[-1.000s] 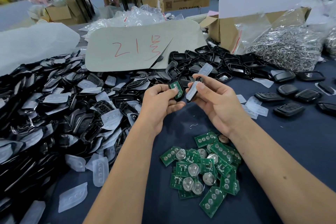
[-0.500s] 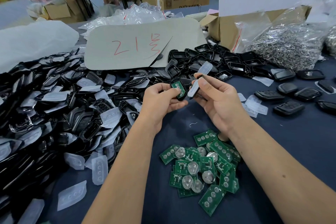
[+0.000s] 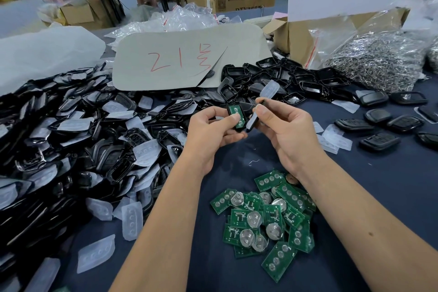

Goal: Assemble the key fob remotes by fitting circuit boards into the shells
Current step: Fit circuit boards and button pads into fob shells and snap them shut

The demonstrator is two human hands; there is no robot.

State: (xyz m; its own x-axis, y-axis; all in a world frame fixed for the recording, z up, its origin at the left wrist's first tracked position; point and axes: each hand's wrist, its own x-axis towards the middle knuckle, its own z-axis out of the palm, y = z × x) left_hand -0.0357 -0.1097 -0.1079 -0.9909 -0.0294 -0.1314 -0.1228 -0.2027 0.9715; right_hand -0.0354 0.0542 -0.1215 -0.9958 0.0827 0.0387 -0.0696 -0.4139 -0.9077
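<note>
My left hand (image 3: 211, 130) grips a black shell half with a green circuit board (image 3: 235, 115) seated in it, thumb pressing on the board. Beside it, my right hand (image 3: 284, 130) pinches a second black shell half (image 3: 252, 121) edge-on, between thumb and fingers. The two halves are close together, nearly touching. A pile of loose green circuit boards (image 3: 263, 218) with round battery clips lies on the blue cloth below my hands.
A big heap of black shells and clear rubber pads (image 3: 71, 140) fills the left. More shell halves (image 3: 296, 83) lie behind my hands, below a grey card (image 3: 189, 57). Finished fobs (image 3: 379, 141) sit at right. A bag of metal rings (image 3: 379, 59) stands at far right.
Both hands stay at the same spot. The right hand has brought its shell half slightly nearer to the left hand's shell with the board.
</note>
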